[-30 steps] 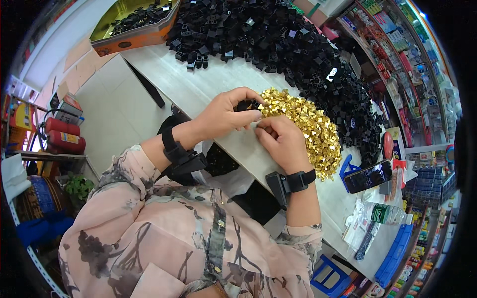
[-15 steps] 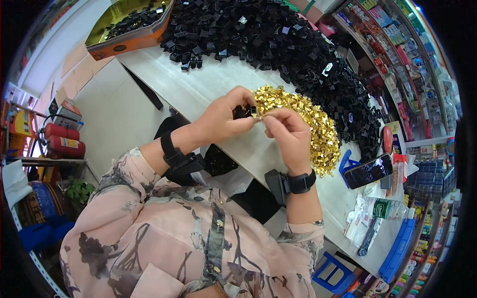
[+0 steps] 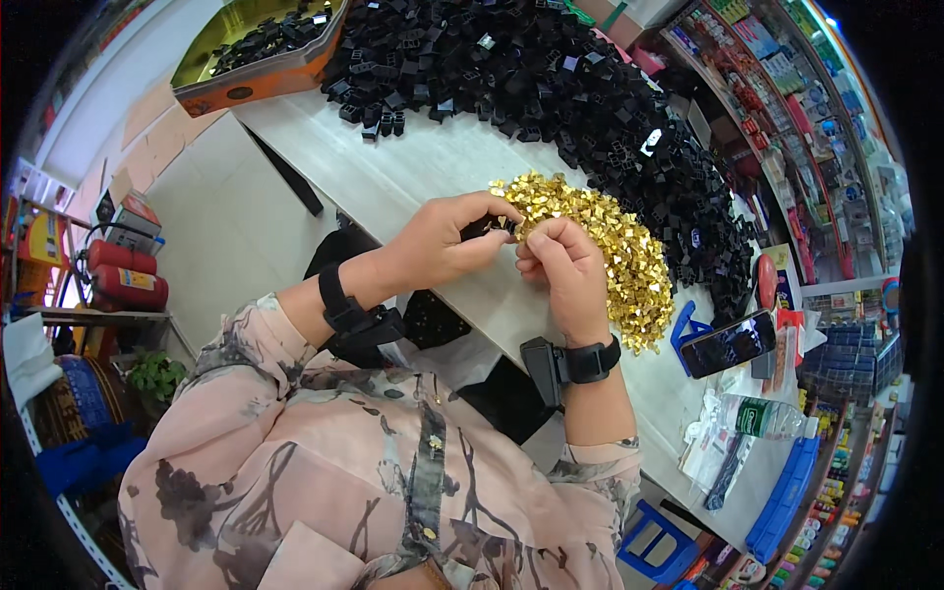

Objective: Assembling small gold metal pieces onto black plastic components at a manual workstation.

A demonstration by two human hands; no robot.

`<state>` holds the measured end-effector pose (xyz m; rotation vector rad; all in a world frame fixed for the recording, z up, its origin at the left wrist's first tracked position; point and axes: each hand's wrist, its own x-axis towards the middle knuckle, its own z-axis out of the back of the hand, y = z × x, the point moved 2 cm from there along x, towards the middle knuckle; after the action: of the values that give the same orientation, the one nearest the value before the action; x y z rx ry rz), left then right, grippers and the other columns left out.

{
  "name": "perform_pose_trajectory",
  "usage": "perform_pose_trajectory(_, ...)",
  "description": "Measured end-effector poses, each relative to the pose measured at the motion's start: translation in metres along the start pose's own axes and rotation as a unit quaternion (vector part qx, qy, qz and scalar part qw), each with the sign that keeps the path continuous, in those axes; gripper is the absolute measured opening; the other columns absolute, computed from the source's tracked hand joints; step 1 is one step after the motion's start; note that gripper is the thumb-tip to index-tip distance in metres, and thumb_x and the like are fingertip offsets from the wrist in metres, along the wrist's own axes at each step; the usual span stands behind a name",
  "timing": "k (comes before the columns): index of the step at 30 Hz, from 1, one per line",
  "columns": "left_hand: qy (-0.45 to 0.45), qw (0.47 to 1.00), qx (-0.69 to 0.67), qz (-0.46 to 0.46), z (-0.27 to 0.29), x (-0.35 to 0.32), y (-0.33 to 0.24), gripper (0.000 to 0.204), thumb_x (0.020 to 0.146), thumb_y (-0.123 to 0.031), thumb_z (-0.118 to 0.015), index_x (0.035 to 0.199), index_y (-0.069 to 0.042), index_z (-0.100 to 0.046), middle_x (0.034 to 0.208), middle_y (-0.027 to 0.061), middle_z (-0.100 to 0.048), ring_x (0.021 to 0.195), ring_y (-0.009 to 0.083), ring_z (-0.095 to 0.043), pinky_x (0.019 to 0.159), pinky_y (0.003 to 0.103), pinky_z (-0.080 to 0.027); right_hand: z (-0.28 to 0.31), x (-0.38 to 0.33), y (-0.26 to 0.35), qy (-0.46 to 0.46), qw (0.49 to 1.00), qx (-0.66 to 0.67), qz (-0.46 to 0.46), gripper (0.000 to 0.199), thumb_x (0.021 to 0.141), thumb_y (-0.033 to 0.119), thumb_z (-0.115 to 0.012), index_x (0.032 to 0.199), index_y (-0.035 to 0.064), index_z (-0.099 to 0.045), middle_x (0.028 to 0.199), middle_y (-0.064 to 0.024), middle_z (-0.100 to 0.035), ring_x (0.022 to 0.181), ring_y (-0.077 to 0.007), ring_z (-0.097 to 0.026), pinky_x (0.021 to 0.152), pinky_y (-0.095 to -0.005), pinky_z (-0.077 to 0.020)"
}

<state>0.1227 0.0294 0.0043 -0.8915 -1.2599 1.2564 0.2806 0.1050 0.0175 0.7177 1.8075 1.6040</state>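
My left hand pinches a small black plastic piece between thumb and forefinger, with the other fingers curled behind it. Close by on the right, my right hand has its thumb and forefinger pressed together. Whatever lies between those fingertips is too small to make out. Just beyond both hands spreads a heap of small shiny gold metal pieces on the pale table. Farther back, a large heap of black plastic pieces curves from the far side round to the right.
An orange box with black pieces inside stands far left. Right of the gold heap are a phone on a blue stand, a plastic bottle and a blue tray. Red fire extinguishers stand left; stocked shelves line the right.
My right fingertips have drawn slightly away from the piece in my left hand and curled in. My left forefinger has come down over the black piece, hiding more of it.
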Motion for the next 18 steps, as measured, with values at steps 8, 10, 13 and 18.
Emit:
perform_pose_trajectory(8,-0.017,0.987,0.12,-0.105,-0.0031,0.0009,0.0067,0.024,0.081,-0.006,-0.058,0.105,-0.003,-0.06,0.085,0.0088,-0.063,0.075,0.0158,-0.06,0.069,0.027,-0.047,0.0046,0.001,-0.0046,0.019,0.998,0.025,-0.061,0.01,0.09,0.015,-0.054,0.087,0.0069,-0.058,0.079,0.0011,-0.06,0.069,-0.0058,-0.054,0.063,-0.0199,-0.0437)
perform_pose_trajectory(10,-0.015,0.982,0.144,-0.122,-0.0048,0.0005,0.0084,0.024,0.081,-0.007,-0.059,0.105,-0.003,-0.06,0.087,0.0115,-0.063,0.077,0.0203,-0.062,0.07,0.029,-0.048,0.0043,0.0004,-0.0038,0.034,0.998,0.019,-0.057,0.01,0.09,0.016,-0.055,0.087,0.0071,-0.058,0.079,0.0017,-0.059,0.069,-0.0053,-0.054,0.063,-0.0194,-0.0433)
perform_pose_trajectory(13,-0.017,0.978,0.158,-0.133,-0.0046,0.0004,0.0074,0.025,0.08,-0.006,-0.059,0.105,-0.003,-0.06,0.089,0.0133,-0.063,0.079,0.0239,-0.063,0.071,0.031,-0.049,0.0039,-0.0003,-0.003,0.042,0.997,0.007,-0.058,0.01,0.091,0.017,-0.055,0.088,0.007,-0.058,0.079,0.0021,-0.059,0.069,-0.0048,-0.054,0.063,-0.0189,-0.043)
perform_pose_trajectory(18,-0.023,0.969,0.193,-0.152,-0.0062,-0.0009,0.0065,0.025,0.078,-0.005,-0.059,0.103,-0.004,-0.06,0.09,0.014,-0.064,0.081,0.0278,-0.064,0.07,0.033,-0.05,0.0038,-0.0001,-0.0043,0.05,0.996,-0.025,-0.072,0.013,0.092,0.019,-0.056,0.09,0.0067,-0.058,0.078,0.0024,-0.059,0.069,-0.0041,-0.054,0.062,-0.0182,-0.0429)
